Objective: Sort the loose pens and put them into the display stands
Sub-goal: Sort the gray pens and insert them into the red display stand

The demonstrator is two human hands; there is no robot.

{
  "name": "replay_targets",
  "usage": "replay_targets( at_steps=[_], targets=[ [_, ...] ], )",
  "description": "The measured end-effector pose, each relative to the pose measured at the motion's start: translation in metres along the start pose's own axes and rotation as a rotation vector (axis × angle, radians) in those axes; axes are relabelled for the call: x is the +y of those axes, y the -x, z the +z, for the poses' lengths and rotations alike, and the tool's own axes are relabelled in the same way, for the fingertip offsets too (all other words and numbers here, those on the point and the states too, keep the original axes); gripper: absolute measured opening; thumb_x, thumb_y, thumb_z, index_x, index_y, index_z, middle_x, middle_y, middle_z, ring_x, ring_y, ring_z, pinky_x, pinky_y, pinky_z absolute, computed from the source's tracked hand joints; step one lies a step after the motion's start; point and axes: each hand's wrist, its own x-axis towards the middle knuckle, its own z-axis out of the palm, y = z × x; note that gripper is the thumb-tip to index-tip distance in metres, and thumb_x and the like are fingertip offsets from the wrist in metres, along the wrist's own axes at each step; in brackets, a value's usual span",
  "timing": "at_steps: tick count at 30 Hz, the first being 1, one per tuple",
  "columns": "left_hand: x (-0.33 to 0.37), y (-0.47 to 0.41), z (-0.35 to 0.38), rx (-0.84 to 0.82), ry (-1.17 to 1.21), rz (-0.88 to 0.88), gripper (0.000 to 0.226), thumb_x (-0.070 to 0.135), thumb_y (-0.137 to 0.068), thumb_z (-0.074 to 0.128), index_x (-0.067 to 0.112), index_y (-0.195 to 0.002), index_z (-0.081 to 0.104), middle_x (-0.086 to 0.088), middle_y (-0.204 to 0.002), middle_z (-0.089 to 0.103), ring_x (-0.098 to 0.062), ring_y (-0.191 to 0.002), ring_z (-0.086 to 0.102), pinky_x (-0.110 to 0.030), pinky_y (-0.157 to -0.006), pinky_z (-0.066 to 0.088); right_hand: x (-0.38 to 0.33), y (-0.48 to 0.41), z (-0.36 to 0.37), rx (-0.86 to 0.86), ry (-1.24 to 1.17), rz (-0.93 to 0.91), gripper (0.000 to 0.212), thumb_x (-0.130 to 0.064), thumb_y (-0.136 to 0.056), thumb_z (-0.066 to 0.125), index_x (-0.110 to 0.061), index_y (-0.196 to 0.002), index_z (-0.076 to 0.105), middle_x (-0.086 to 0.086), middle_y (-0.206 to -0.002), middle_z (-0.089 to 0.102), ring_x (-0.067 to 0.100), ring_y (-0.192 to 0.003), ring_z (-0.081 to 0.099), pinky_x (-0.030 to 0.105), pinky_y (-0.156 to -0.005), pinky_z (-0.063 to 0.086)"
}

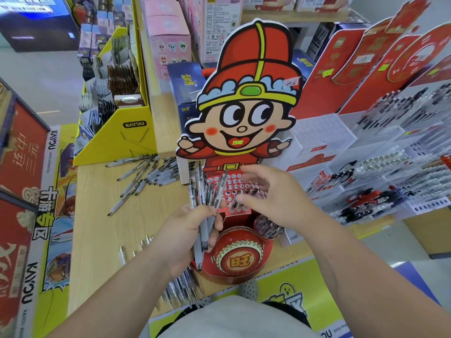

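Note:
My left hand (188, 235) grips a bundle of grey-barrelled pens (203, 198), held upright in front of a red cartoon display stand (244, 113). The stand's red panel of round holes (235, 189) holds a few pens near its right side. My right hand (273, 193) hovers over that panel with fingers spread and relaxed, holding nothing. A heap of loose grey pens (144, 174) lies on the wooden table (97, 228) to the left. More loose pens (131, 250) lie near my left wrist, and others (180, 291) under my left forearm.
A yellow card box (122, 132) stands behind the loose pens. Clear tiered pen racks (380, 167) with black and red pens fill the right side. A red drum-shaped base (240, 259) and a small pen cup (268, 226) sit at the stand's front.

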Motion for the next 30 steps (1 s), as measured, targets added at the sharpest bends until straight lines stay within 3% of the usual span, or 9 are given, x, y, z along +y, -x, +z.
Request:
replay_targets(
  at_steps=[3, 6, 8, 10, 12, 16, 21, 25, 30],
  targets=[
    [0.000, 0.001, 0.001, -0.035, -0.092, 0.049, 0.034, 0.016, -0.100, 0.048, -0.001, -0.074, 0.061, -0.015, -0.057, 0.049, -0.023, -0.055, 0.044, -0.029, -0.056, 0.040, -0.022, 0.002, -0.006, 0.166, -0.168, 0.076, 0.023, -0.051, -0.085, 0.071, -0.030, -0.093, 0.074, -0.010, -0.080, 0.071, 0.002, -0.076, 0.064, 0.013, -0.067, 0.047],
    [0.002, 0.002, 0.007, -0.059, -0.171, 0.110, 0.032, 0.019, -0.097, 0.052, -0.007, -0.079, 0.060, -0.008, -0.060, 0.057, -0.022, -0.056, 0.048, -0.027, -0.057, 0.042, -0.037, 0.001, -0.002, 0.149, -0.214, 0.174, 0.032, -0.057, -0.080, 0.075, -0.026, -0.076, 0.073, -0.004, -0.068, 0.070, 0.007, -0.065, 0.067, 0.024, -0.062, 0.055],
    [0.002, 0.002, 0.009, -0.061, -0.192, 0.117, 0.031, 0.014, -0.099, 0.050, -0.011, -0.082, 0.058, -0.004, -0.059, 0.058, -0.021, -0.056, 0.048, -0.026, -0.055, 0.043, -0.040, 0.001, 0.001, 0.126, -0.219, 0.208, 0.031, -0.053, -0.080, 0.078, -0.024, -0.074, 0.073, -0.004, -0.064, 0.070, 0.011, -0.061, 0.068, 0.037, -0.064, 0.060],
    [0.002, 0.002, 0.008, -0.055, -0.205, 0.106, 0.030, 0.009, -0.101, 0.046, -0.011, -0.083, 0.059, -0.003, -0.057, 0.058, -0.021, -0.055, 0.049, -0.025, -0.055, 0.043, -0.042, 0.002, 0.002, 0.100, -0.262, 0.221, 0.027, -0.044, -0.084, 0.077, -0.020, -0.074, 0.072, 0.000, -0.061, 0.070, 0.015, -0.058, 0.068, 0.040, -0.063, 0.061],
    [0.002, 0.003, 0.006, -0.044, -0.138, 0.089, 0.026, 0.011, -0.102, 0.048, -0.007, -0.088, 0.060, -0.007, -0.062, 0.060, -0.022, -0.055, 0.051, -0.026, -0.054, 0.043, -0.045, 0.002, -0.001, 0.075, -0.349, 0.241, 0.023, -0.033, -0.088, 0.076, -0.012, -0.078, 0.072, 0.005, -0.064, 0.071, 0.020, -0.058, 0.069, 0.037, -0.058, 0.060],
    [0.000, 0.001, -0.003, 0.062, 0.217, -0.006, 0.017, 0.018, -0.102, 0.051, 0.005, -0.109, 0.060, -0.019, -0.080, 0.064, -0.026, -0.058, 0.057, -0.031, -0.045, 0.042, -0.050, -0.001, -0.016, 0.101, -0.547, 0.262, 0.015, -0.015, -0.090, 0.072, -0.004, -0.081, 0.071, 0.011, -0.070, 0.073, 0.018, -0.059, 0.067, 0.028, -0.057, 0.056],
    [-0.002, 0.001, -0.014, 0.175, 0.334, 0.000, 0.014, 0.018, -0.103, 0.051, 0.006, -0.103, 0.058, -0.012, -0.072, 0.062, -0.024, -0.054, 0.057, -0.028, -0.042, 0.041, -0.050, -0.010, -0.044, 0.199, -0.598, 0.176, 0.012, -0.011, -0.093, 0.068, -0.005, -0.083, 0.072, 0.013, -0.073, 0.073, 0.019, -0.063, 0.068, 0.029, -0.061, 0.058],
    [-0.005, 0.005, -0.022, 0.193, 0.318, 0.002, 0.019, 0.020, -0.102, 0.053, 0.005, -0.111, 0.059, -0.011, -0.072, 0.060, -0.024, -0.055, 0.055, -0.030, -0.044, 0.041, -0.043, -0.020, -0.048, 0.287, -0.458, 0.066, 0.006, -0.010, -0.093, 0.069, -0.006, -0.094, 0.073, 0.010, -0.078, 0.073, 0.016, -0.069, 0.070, 0.028, -0.066, 0.059],
    [-0.009, 0.008, -0.027, 0.192, 0.313, 0.003, 0.027, 0.021, -0.102, 0.052, 0.004, -0.121, 0.059, -0.012, -0.073, 0.060, -0.025, -0.055, 0.054, -0.029, -0.045, 0.040, -0.034, -0.025, -0.012, 0.155, 0.125, -0.102, 0.003, -0.027, -0.089, 0.074, -0.026, -0.091, 0.071, -0.017, -0.077, 0.065, -0.003, -0.073, 0.061, 0.019, -0.070, 0.050]
  ],
)
